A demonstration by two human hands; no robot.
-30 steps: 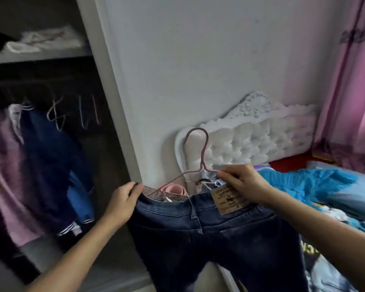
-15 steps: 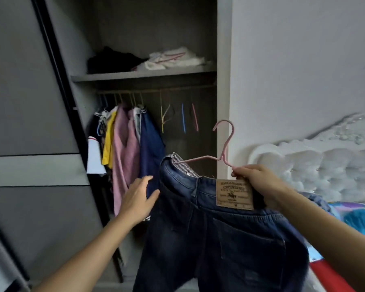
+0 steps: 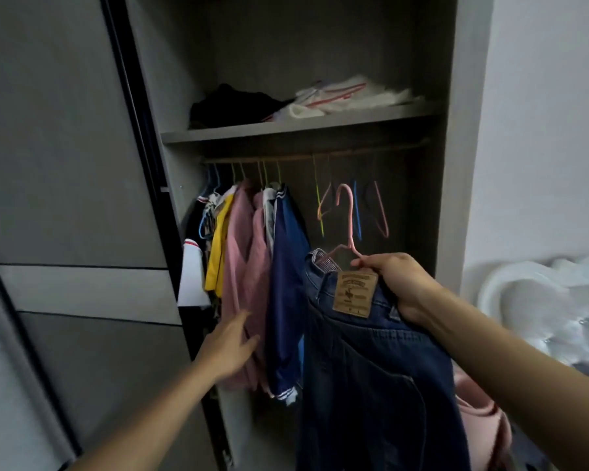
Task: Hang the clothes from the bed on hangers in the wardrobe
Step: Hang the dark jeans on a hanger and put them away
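Dark blue jeans (image 3: 368, 368) with a tan leather patch hang on a pink wire hanger (image 3: 346, 219). My right hand (image 3: 398, 283) grips the hanger's neck and the waistband, holding them in front of the open wardrobe, below the rail (image 3: 320, 156). My left hand (image 3: 228, 348) is open, fingers spread, touching the pink garment (image 3: 242, 266) that hangs on the rail. Beside it hangs a navy jacket (image 3: 284, 283). Several bare hangers (image 3: 354, 205) dangle on the rail's right part, just behind the pink hook.
A shelf (image 3: 296, 125) above the rail carries folded black and white clothes. The grey sliding door (image 3: 65, 198) fills the left. A white tufted headboard (image 3: 541, 300) and a pink cloth (image 3: 480, 413) lie at the right, past the wardrobe's side panel (image 3: 463, 130).
The view has swung left from the bed to the wardrobe. My left hand let go of the jeans and reached to the hanging clothes. My right hand carried the hanger with the jeans toward the rail.
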